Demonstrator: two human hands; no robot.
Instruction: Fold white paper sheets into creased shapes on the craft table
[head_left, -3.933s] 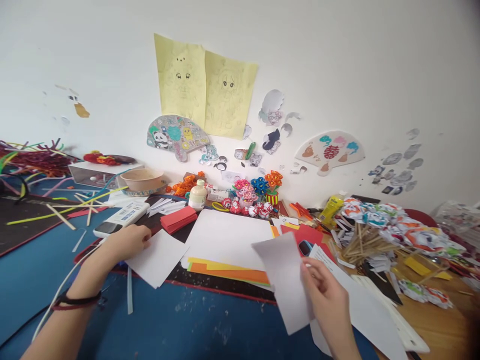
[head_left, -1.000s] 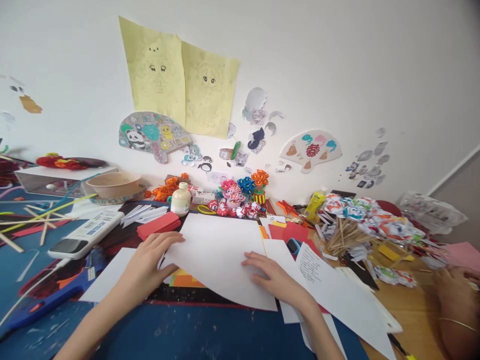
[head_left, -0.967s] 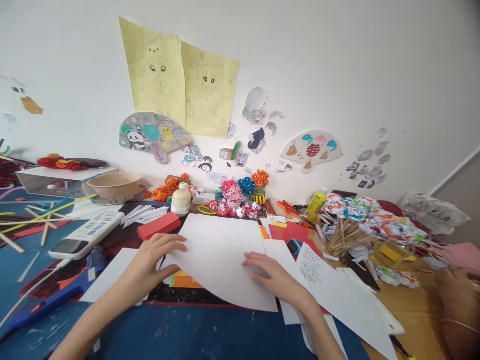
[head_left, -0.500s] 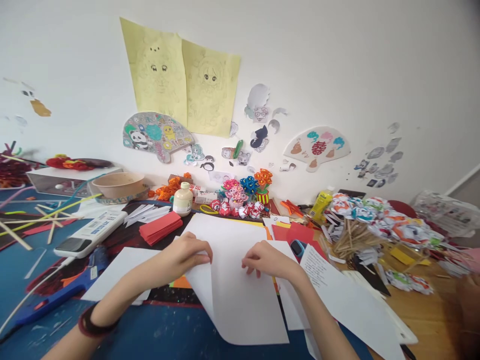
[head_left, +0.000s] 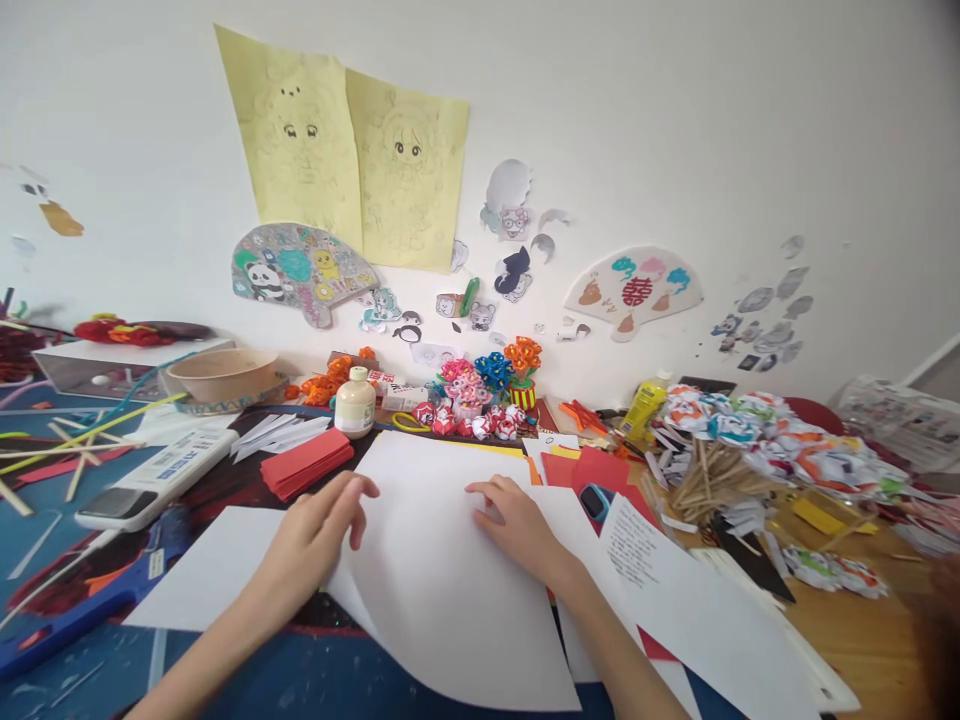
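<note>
A large white sheet of paper (head_left: 442,600) lies in front of me, its lower left part curving upward off the table. At the sheet's left edge is my left hand (head_left: 319,525), with loosely bent fingers, apart, and nothing visibly gripped. My right hand (head_left: 517,525) rests over the sheet's right half, fingers spread and touching or just above the surface. A second white sheet (head_left: 206,570) lies to the left, partly behind my left forearm. Beyond my left hand sits a stack of red paper strips (head_left: 307,463).
A glue bottle (head_left: 355,403) stands behind the sheet, near paper flowers (head_left: 495,372). On the left are a power strip (head_left: 161,475) and a blue glue gun (head_left: 97,610). To the right lie a handwritten page (head_left: 697,610) and a bundle of sticks with wrapped tops (head_left: 712,485).
My left hand has let go of the sheet's lifted edge and moved left. The sheet has unrolled leftward and lies flatter. My right hand has shifted slightly left, its fingers more spread.
</note>
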